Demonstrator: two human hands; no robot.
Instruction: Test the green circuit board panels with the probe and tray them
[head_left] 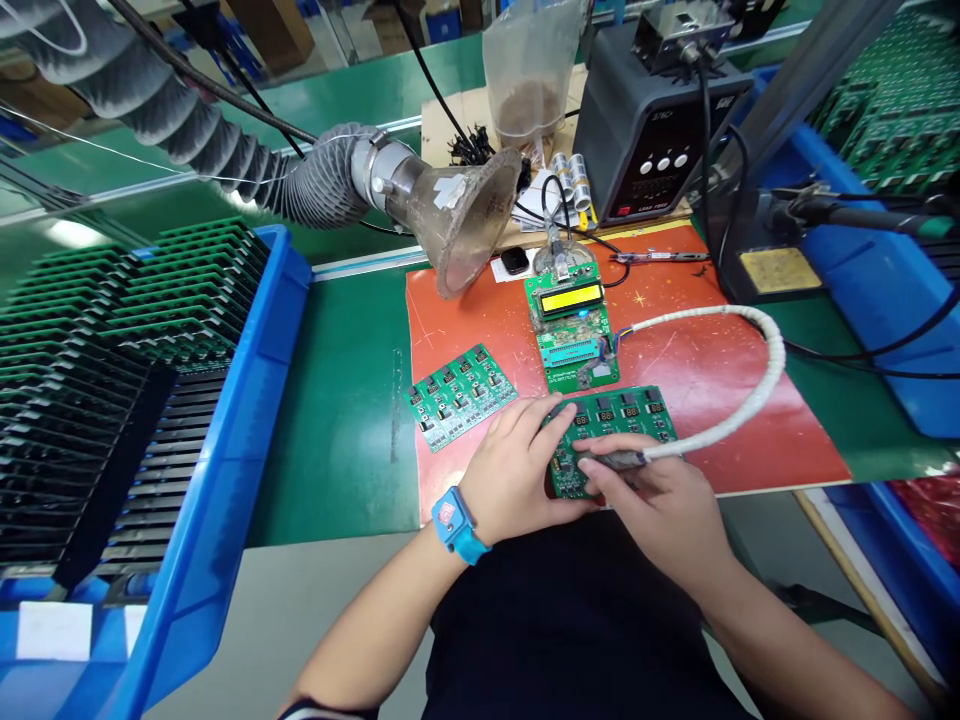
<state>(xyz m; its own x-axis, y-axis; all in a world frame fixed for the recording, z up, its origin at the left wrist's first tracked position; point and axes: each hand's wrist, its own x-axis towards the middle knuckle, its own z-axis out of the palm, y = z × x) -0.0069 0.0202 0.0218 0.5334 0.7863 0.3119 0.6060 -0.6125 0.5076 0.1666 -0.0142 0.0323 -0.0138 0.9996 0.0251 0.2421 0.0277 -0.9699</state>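
- Filling the 9 o'clock side, a blue bin (225, 530) holds rows of green panels (180, 280), well apart from the hands.
- A red mat (780, 430) lies beneath the work, with the worked board (630, 412) near its 6 o'clock edge.
- At 11 o'clock from that board hangs an extraction funnel (480, 225).
- The left hand (517, 465) holds the board's 9 o'clock end, thumb along the near edge and fingers moderately wide over the far corner; a firm brace here should stop the board sliding.
- The right hand (667, 510), between 4 and 5 o'clock, pinches a probe narrowly between thumb and fingers; a light, steady pinch probably serves best.
- Between 11 and 12 o'clock, a display board (572, 335) shows a lit yellow screen; glancing at it without shifting the grip seems wise.
- Between 9 and 10 o'clock, a loose board (461, 397) lies apart, near the left hand.
- A white-wrapped cable (778, 362) loops past 3 o'clock into the probe (619, 459); its slack should not tug the tip. Whether that hidden tip touches the board, I cannot tell; square, even pressure would likely give cleanest contact.
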